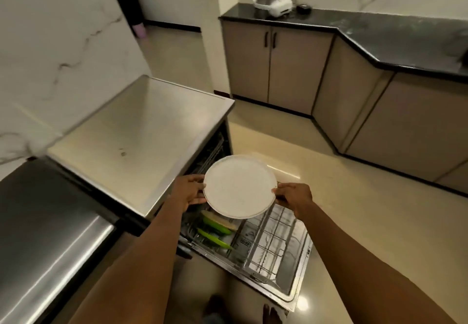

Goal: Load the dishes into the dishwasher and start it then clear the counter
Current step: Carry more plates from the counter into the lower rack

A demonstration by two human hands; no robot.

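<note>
Head view: white plate (239, 187) face-up, tilted, left hand (188, 193) and right hand (295, 195) fingers (195, 179) clasping opposite rims.

2 bare forearms (141, 260); left hand (188, 192), right hand (293, 194) bare; bare toes (269, 312) at bottom.

Dishwasher rack (274, 244) with green plates (216, 224)

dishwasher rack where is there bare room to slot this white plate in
The right half of the rack, between the green plates and the door's right edge, shows bare wires. The steel top left of the white plate is mostly bare. Crowded: the left end, where green plates and a cream plate stand close.
</note>
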